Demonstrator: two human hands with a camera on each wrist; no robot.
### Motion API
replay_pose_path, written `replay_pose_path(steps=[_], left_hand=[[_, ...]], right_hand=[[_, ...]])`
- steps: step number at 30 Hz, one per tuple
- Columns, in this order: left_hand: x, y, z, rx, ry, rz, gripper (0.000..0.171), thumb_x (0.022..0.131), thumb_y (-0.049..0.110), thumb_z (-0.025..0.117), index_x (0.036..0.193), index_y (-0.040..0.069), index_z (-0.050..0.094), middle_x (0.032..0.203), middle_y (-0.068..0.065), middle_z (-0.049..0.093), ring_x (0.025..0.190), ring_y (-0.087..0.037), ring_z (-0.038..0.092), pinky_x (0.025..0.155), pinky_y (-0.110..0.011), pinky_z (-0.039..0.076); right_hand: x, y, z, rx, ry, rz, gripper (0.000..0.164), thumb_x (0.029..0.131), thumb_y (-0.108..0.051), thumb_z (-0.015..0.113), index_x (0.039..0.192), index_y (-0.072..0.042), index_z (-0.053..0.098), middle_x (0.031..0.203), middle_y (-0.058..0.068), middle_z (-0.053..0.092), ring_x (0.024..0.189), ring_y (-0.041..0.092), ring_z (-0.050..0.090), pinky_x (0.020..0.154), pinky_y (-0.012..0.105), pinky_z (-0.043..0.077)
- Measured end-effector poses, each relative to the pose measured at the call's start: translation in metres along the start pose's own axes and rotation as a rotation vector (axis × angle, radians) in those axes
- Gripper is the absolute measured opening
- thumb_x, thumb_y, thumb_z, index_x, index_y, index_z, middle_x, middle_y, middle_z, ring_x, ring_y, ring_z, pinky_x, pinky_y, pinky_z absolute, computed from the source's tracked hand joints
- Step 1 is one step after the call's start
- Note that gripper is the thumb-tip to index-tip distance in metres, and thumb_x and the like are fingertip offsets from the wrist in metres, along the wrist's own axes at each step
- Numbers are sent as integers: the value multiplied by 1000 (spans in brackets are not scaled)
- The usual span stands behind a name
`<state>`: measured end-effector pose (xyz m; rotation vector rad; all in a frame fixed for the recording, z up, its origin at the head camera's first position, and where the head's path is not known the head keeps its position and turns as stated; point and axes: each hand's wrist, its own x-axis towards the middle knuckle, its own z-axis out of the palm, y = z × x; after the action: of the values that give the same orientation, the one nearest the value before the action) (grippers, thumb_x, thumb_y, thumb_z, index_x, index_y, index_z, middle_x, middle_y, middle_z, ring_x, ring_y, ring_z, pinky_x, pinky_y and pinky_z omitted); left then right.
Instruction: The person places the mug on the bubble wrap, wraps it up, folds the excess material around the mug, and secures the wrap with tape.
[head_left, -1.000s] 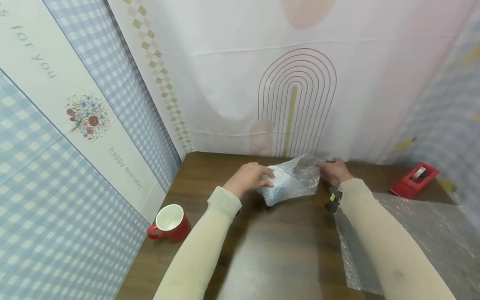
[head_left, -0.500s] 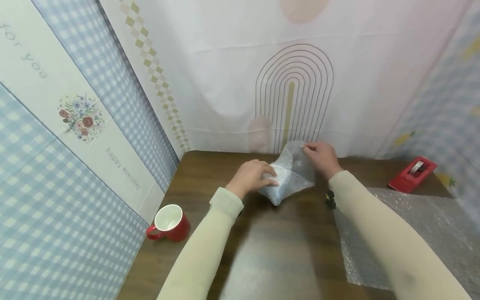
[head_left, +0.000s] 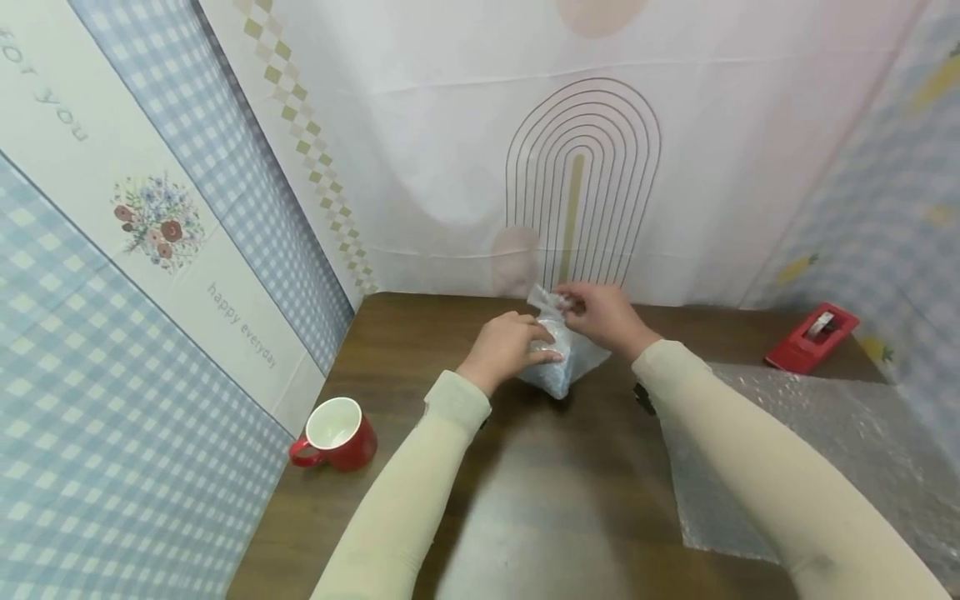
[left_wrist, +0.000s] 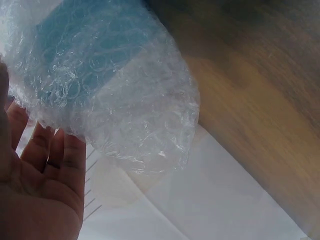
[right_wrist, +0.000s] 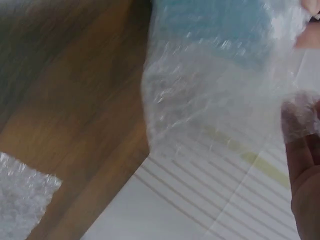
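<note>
A bubble-wrapped bundle [head_left: 556,375] stands on the brown table, with a light blue object of unclear kind showing through the wrap. My left hand [head_left: 501,348] holds the bundle from the left, fingers and thumb curled about its top and near side. In the left wrist view the blue patch [left_wrist: 90,55] shows beneath clear bubbles. My right hand [head_left: 606,318] pinches the loose end of the bubble wrap [head_left: 545,300] above the bundle. Another loose flap [head_left: 591,354] sticks out to the right. The right wrist view is blurred, with wrap over the fingertips [right_wrist: 300,117].
A red mug [head_left: 352,447], white inside, stands at the table's left edge. The red tape dispenser [head_left: 798,354] lies at the back right. A flat bubble wrap sheet [head_left: 847,442] covers the right side, partly under my right forearm. A printed cloth [head_left: 435,167] hangs behind.
My right hand has moved left, carrying the loose wrap end up and over toward the bundle. The left hand keeps its hold. The flap on the right has become shorter.
</note>
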<state>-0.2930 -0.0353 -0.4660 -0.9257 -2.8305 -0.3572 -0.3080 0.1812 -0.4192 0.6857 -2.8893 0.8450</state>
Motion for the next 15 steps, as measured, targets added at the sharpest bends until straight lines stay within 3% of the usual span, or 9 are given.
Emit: replay_pose_path(steps=[5, 9, 12, 15], left_hand=[[-2, -3, 7, -108, 41, -56, 52, 97, 62, 83, 133, 25, 81, 133, 7, 83, 117, -20, 75, 101, -38, 63], [-4, -5, 14, -273, 121, -150, 70, 91, 54, 94, 135, 13, 58, 129, -3, 82, 109, -24, 77, 95, -41, 64], [-6, -5, 18, -365, 168, -206, 86, 87, 47, 100, 141, 12, 44, 133, -11, 78, 112, -30, 79, 99, -46, 64], [-5, -5, 18, -401, 179, -224, 99, 85, 39, 103, 159, 16, 41, 146, -15, 65, 117, -32, 77, 98, -49, 65]], right_hand=[[-5, -7, 7, -53, -51, -35, 26, 106, -8, 71, 130, -1, 81, 124, 19, 86, 110, 35, 84, 97, 54, 68], [-10, -10, 8, -95, -50, -55, 23, 104, -9, 72, 121, -3, 87, 117, 15, 88, 92, 24, 83, 89, 50, 69], [-15, -13, 11, -124, -61, -94, 18, 102, -10, 78, 115, -6, 89, 116, 12, 89, 92, 24, 83, 87, 50, 70], [-19, -15, 16, -184, -69, -159, 12, 100, -12, 85, 109, -9, 90, 118, 7, 86, 97, 26, 82, 84, 49, 69]])
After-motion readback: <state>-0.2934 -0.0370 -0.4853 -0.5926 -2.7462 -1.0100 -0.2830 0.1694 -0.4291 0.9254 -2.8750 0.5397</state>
